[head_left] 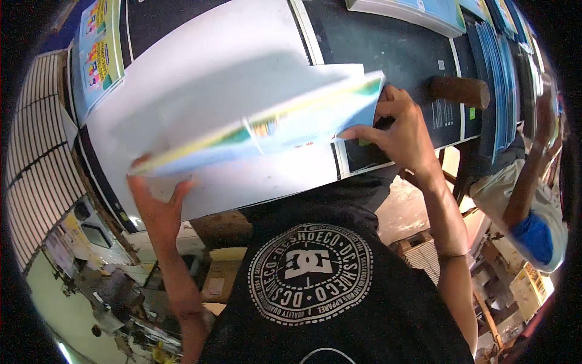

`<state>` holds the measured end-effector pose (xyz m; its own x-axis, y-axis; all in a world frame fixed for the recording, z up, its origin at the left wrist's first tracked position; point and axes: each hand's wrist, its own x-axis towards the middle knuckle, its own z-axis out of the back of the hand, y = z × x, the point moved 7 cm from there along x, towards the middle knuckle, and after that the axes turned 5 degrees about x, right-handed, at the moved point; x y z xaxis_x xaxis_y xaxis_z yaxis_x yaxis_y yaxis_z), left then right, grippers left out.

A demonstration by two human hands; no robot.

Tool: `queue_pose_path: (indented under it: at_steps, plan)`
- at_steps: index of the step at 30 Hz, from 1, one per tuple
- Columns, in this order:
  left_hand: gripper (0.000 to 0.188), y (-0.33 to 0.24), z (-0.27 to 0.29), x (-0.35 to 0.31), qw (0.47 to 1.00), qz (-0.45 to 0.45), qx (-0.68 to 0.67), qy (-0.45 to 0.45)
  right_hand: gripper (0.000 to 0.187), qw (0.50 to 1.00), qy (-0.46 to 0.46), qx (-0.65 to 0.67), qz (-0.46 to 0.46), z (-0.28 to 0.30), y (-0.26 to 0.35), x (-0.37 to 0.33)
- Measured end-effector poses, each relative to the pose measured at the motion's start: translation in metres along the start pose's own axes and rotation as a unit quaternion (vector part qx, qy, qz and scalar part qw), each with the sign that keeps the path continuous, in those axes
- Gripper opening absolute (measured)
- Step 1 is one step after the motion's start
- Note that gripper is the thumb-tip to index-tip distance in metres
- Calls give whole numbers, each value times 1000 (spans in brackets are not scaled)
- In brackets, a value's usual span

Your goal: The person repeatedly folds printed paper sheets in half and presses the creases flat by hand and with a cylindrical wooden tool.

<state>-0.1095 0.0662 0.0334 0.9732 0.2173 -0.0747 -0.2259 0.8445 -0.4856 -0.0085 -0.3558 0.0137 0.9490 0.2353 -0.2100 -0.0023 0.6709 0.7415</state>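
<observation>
A stack of printed sheets (285,124), blue with yellow and green, is held tilted on its long edge above the table and is blurred by motion. My right hand (403,130) grips its right end, thumb on the near face and fingers behind. At the lower left end is my left hand (159,197), fingertips against the end of the stack and thumb bent apart on the near side. Under the stack lies a large white sheet (242,36) covering much of the dark table top (388,57).
A brown wooden cylinder (459,92) lies at the right. Behind it stands a thick paper pile (412,15), with blue stacked sheets (497,85) along the right side. Colourful printed sheets (100,54) lie far left. Another person's arm (530,164) shows at the right edge.
</observation>
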Motion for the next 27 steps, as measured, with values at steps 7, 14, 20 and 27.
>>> queue_pose_path:
  at_steps: [7, 14, 20, 27]
  plan:
    - [94, -167, 25, -7, 959, -201, 30, -197, 43, 999, 17, -18, -23, -2, -4, 1]
    - [52, -198, -99, 59, 916, -349, 188, -57, 50, 998, -35, -39, 30, -1, -1, 0]
    - [43, -188, -120, 72, 926, -319, 202, -1, 76, 994, -91, -7, 63, 5, 3, -12]
    - [43, -187, -124, 73, 929, -320, 187, -8, 77, 945, -273, -49, 172, 30, 52, -3]
